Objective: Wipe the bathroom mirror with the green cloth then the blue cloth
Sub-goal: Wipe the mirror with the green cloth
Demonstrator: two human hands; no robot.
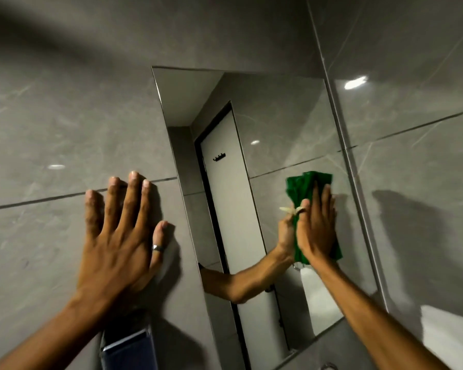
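The right hand (317,228) lies flat and open-fingered against the mirror (273,124), pressing the green cloth (302,188) to the glass rather than closing around it; the cloth is bunched under the palm, with its upper part showing above the fingertips and a strip of it below the heel of the hand. This sits at the right side of the mirror, about midway up, near its right edge. In the glass just left of the hand, a reflected hand and forearm meet it, and farther left the mirror shows a white door (225,182) with a black hook rack. The left hand (123,236) is spread open and empty, its palm flat on the grey tiled wall (51,116) left of the mirror, a ring (157,247) on its thumb.
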